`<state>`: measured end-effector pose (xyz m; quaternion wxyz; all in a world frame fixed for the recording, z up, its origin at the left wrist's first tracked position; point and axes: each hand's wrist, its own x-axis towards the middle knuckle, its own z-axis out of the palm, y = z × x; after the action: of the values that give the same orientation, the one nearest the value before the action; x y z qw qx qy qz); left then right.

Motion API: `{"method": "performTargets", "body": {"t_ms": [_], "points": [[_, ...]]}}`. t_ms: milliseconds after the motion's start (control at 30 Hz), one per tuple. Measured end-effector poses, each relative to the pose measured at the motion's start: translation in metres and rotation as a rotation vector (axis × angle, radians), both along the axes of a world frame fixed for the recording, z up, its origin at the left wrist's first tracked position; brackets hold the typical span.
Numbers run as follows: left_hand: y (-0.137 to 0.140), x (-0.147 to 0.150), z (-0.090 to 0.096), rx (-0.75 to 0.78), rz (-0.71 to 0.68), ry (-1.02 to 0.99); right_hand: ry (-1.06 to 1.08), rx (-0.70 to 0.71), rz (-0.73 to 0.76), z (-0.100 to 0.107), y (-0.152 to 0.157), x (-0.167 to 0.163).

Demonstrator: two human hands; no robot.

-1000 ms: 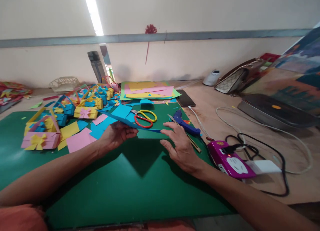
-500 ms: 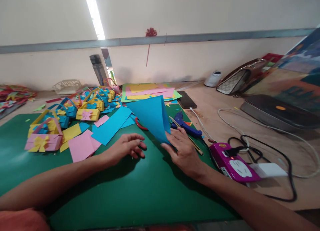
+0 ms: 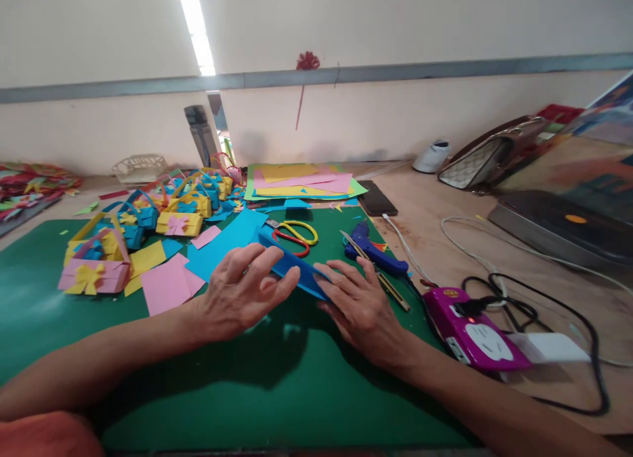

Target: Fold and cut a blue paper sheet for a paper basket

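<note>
A folded sheet of blue paper (image 3: 307, 280) is held tilted just above the green mat, seen nearly edge-on. My right hand (image 3: 360, 302) grips its right end, thumb below and fingers on top. My left hand (image 3: 242, 289) is at the sheet's left end with its fingers apart; whether they touch it I cannot tell. Just beyond the paper lie scissors (image 3: 305, 230) with red and yellow handles. Flat blue paper pieces (image 3: 232, 236) and pink paper pieces (image 3: 167, 287) lie to the left of my left hand.
Several small paper baskets (image 3: 93, 275) stand at the left. A blue glue gun (image 3: 378, 252) and a craft knife (image 3: 393, 292) lie right of my hands. Farther right are a purple power strip (image 3: 477, 335) and cables. Stacked coloured sheets (image 3: 301, 180) and a phone (image 3: 378, 198) lie behind.
The blue sheet has swung down from standing upright to a low tilt, uncovering the scissors. My left hand has moved right and up to the paper; my right hand keeps its hold.
</note>
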<state>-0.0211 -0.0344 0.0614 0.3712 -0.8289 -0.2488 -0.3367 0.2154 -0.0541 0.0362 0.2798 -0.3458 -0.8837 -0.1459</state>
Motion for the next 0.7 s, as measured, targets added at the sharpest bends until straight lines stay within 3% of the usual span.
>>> {"method": "performTargets", "body": {"t_ms": [133,267,433,700], "points": [[0.003,0.000,0.001,0.045,0.014,0.009,0.065,-0.064,-0.040,-0.001,0.000,0.004],[0.000,-0.002,0.005,-0.031,0.012,0.082,0.184,-0.151,-0.152,-0.003,0.003,0.009],[-0.013,-0.006,0.010,-0.287,0.008,0.256,0.130,-0.227,-0.272,-0.006,0.012,0.013],[-0.024,-0.027,0.000,-0.757,-0.002,0.473,-0.088,-0.268,-0.276,-0.009,0.010,0.009]]}}
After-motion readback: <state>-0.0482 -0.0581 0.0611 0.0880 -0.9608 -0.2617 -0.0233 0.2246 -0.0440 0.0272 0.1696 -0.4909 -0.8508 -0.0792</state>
